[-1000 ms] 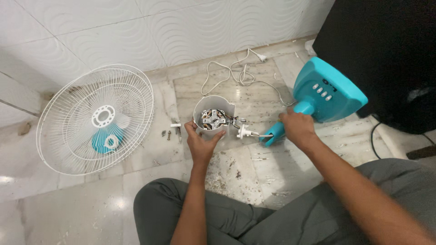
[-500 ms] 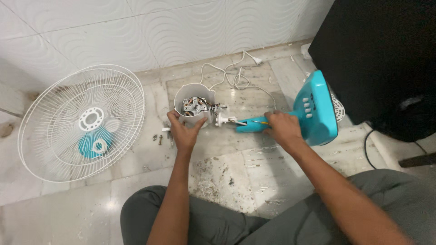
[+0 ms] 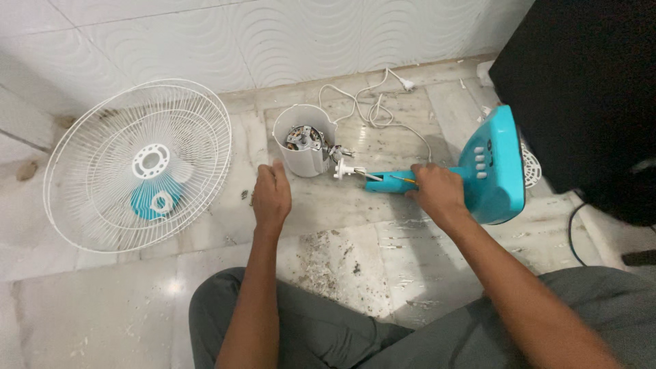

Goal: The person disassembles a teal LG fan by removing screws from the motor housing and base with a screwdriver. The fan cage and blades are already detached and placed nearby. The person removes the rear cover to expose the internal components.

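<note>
left hand (image 3: pixel 271 196): hovers over the marble floor (image 3: pixel 342 253), palm down, fingers loosely together and slightly curled, gripping nothing; just beside the white plastic motor housing (image 3: pixel 305 147), not touching it.
right hand (image 3: pixel 437 191): fingers clamped round the turquoise plastic fan neck (image 3: pixel 389 182), close to where it joins the turquoise fan base with white buttons (image 3: pixel 495 164).
motor housing: stands on the floor, open end up, copper windings and metal parts visible inside; a small white plastic joint piece (image 3: pixel 342 170) sits between it and the neck tip.
fan base: tipped on its edge, near the black cabinet (image 3: pixel 588 89).
white wire fan grille (image 3: pixel 137 164): lies flat, well left of the left hand, turquoise hub under it.
white power cord (image 3: pixel 369 102): loose coil by the wall.
small screws (image 3: pixel 246 197): on the floor just left of the left hand.
</note>
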